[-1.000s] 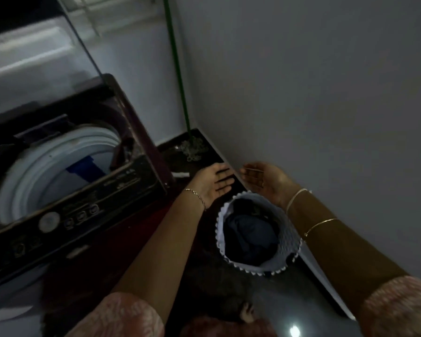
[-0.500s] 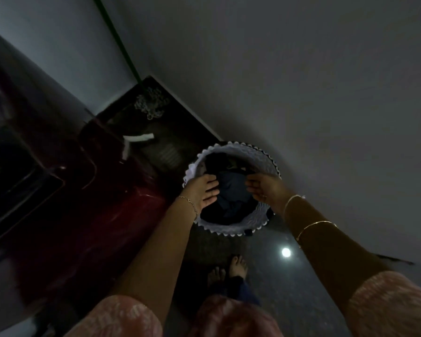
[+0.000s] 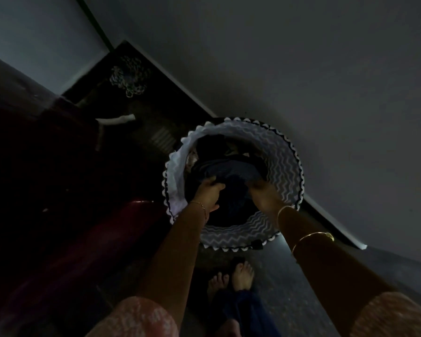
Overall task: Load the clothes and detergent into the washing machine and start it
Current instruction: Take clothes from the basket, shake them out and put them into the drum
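A round laundry basket (image 3: 286, 154) with a white zigzag pattern stands on the dark floor by the wall. Inside lies a pile of dark clothes (image 3: 231, 170), bluish on top. Both my hands are down in the basket. My left hand (image 3: 208, 190) grips the near left edge of the top dark garment. My right hand (image 3: 263, 190) grips the same garment at its near right edge. The washing machine's dark red side (image 3: 66, 239) fills the left of the view; its opening is out of sight.
A grey wall (image 3: 301, 69) runs close behind the basket. A tangled white-and-dark bundle (image 3: 129, 76) lies in the far corner. A short white hose end (image 3: 117, 120) sticks out beside the machine. My bare feet (image 3: 236, 278) stand just before the basket.
My view tipped down from the machine's open tub to the basket. Both hands went from hovering over the rim down into the basket and closed on the top dark garment.
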Tool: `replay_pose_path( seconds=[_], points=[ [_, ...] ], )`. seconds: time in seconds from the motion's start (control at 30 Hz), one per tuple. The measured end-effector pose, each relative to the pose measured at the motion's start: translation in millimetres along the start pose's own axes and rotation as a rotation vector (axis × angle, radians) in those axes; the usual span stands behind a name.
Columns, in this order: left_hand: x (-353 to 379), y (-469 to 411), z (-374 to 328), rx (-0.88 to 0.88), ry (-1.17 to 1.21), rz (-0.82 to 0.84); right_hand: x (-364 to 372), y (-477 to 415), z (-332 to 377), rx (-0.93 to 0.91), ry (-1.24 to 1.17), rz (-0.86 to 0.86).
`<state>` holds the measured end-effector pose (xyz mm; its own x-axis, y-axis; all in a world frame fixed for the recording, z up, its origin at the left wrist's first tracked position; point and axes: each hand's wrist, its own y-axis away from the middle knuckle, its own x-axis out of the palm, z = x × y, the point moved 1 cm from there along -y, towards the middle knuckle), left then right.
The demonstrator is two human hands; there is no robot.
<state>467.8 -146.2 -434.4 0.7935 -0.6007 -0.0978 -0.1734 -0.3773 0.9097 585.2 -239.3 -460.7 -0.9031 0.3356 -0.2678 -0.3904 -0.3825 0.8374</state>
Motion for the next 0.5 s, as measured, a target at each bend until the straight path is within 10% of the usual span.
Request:
replay_pose_path(
  seconds=[0.5],
  points=[
    [0,-92,25,-0.034,0.139,-0.005,35,-67,-28,-0.220,0.249,0.156]
  ],
)
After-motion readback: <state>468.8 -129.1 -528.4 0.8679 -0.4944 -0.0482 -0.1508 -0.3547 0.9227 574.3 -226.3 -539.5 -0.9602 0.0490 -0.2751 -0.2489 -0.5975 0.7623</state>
